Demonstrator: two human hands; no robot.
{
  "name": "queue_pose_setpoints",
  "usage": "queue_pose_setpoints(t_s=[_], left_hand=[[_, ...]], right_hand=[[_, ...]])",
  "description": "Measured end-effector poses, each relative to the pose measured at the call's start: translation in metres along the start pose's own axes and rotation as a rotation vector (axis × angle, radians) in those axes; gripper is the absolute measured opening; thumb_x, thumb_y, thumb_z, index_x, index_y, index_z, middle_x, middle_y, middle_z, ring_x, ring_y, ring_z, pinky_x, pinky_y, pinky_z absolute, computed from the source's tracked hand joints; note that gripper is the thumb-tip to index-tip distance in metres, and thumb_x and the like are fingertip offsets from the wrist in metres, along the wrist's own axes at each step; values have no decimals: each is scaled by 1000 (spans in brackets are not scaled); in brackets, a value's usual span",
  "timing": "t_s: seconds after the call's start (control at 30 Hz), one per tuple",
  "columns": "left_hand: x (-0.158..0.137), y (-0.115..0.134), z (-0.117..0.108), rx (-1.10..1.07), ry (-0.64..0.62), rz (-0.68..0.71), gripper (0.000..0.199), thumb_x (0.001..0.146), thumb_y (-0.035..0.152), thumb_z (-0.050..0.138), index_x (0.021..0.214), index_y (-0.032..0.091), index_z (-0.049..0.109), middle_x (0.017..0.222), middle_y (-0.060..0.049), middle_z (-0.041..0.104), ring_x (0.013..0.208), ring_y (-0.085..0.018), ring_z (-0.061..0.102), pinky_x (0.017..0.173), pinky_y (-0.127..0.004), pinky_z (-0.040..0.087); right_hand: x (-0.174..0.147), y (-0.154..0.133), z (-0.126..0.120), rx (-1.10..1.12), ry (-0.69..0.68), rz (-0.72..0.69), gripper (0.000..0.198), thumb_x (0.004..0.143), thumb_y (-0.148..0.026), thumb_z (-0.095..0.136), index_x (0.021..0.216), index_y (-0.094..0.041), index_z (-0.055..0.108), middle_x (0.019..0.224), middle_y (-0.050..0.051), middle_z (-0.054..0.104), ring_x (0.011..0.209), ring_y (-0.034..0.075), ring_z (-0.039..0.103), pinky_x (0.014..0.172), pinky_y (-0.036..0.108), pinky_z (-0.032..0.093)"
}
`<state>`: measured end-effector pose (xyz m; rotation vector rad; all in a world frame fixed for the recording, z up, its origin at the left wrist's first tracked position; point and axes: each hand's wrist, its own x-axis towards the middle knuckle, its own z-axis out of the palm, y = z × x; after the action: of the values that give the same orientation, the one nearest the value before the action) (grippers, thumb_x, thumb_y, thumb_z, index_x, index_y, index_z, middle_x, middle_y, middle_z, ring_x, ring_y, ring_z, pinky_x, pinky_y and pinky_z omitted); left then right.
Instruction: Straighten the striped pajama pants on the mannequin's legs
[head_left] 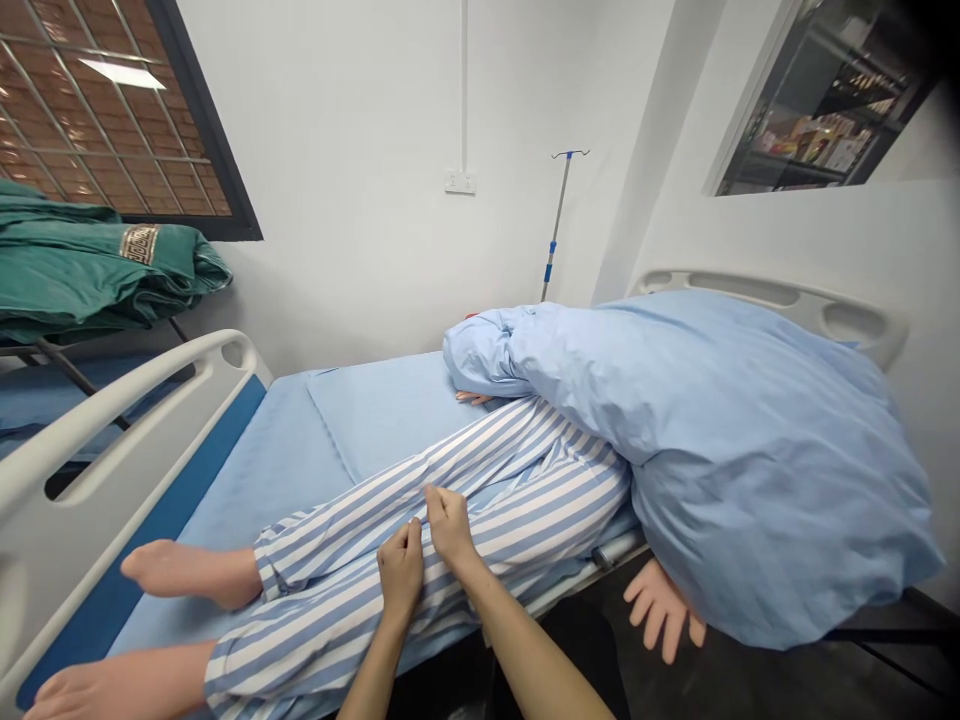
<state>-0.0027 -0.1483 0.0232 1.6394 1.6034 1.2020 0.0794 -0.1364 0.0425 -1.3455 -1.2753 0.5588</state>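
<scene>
A manikin in blue-and-white striped trousers [555, 510] lies on the bed, its bare feet [191, 572] toward the footboard. Over its legs my left hand [401, 568] is closed in a fist, thumb side up. My right hand [448, 525] makes a similar fist just to the right and slightly farther away. I see nothing held in either one; whether they touch the trousers I cannot tell. A light blue quilt [720, 430] is heaped over the manikin's upper body, hiding it. One manikin hand [664, 608] hangs out below the quilt at the near side.
The bed has a blue sheet [300, 430], a pale footboard [217, 370] at left and a headboard [787, 290] at right. A drip stand [556, 225] rises behind it by the wall. Green folded bedding [90, 270] lies at far left under a barred window [112, 110].
</scene>
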Motion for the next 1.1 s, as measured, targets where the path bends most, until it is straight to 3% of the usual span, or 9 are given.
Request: queue_pose_setpoints(t_s=[0.27,0.5,0.63,0.8,0.97,1.1], left_hand=[[0,4,0,-97,-2,-80,35,72,41,38,47,17,35,43,5,33,47,-8,32,48,-20,27],[3,35,6,-279,48,-90,37,71,42,38,45,18,30,41,5,31,43,-8,30,45,-21,29],[-5,24,17,-171,47,-77,34,72,40,38,47,17,39,44,3,40,47,-9,36,48,-21,29],[-9,11,20,-73,33,-39,36,74,39,34,47,16,39,43,3,41,47,-9,36,49,-20,28],[-8,15,18,-15,-41,16,36,73,40,36,46,17,34,43,5,31,47,-8,31,48,-21,25],[-10,15,18,17,-36,18,36,72,40,37,45,17,29,43,5,25,46,-7,28,48,-21,24]], right_hand=[[-21,19,1,-285,11,-51,42,83,-34,27,49,-16,45,46,-1,45,46,8,37,49,23,20],[-17,21,-2,-203,4,-21,45,84,-35,23,49,-16,45,47,0,46,46,8,38,47,21,22],[-18,25,-1,-147,8,-6,43,83,-33,25,50,-15,44,46,-1,44,45,8,36,45,20,22],[-14,19,-4,-161,12,-8,42,83,-33,26,48,-15,43,44,-3,39,44,7,33,44,20,21],[-5,5,-24,-242,40,-77,44,83,-35,25,48,-16,45,44,-3,39,45,7,33,46,20,20],[-6,11,-37,-313,74,-91,42,83,-33,26,48,-16,43,44,-3,38,45,7,33,48,22,20]])
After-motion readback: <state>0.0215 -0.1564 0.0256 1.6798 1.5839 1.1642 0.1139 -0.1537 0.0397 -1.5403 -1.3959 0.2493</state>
